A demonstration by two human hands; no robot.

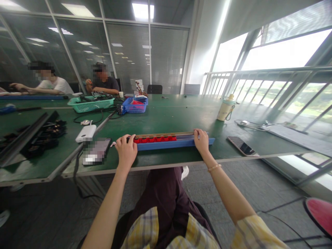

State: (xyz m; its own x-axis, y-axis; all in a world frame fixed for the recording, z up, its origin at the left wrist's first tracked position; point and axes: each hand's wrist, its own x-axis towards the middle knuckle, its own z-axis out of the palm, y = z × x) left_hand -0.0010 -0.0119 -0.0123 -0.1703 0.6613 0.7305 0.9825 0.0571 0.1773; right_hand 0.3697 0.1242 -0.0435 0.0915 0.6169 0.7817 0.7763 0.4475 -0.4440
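Observation:
A long blue tray-like rail [166, 144] lies along the table's near edge in front of me. A row of red pieces [155, 139] sits in its left and middle part, and thin yellow strips [168, 134] run lengthwise along the far side. At the left end, my left hand [126, 148] has its fingers curled over the rail and covers that end. My right hand [202, 141] grips it a little short of the right end, thumb on the near side. What the fingertips touch beneath them is partly hidden.
Left of the rail are a phone [97, 151] and a white power bank [86, 133]; another phone [241, 146] lies right. Farther back are a cream cup [225, 110], a green basket [90, 104] and a blue basket [135, 108]. Two people sit across, at the left.

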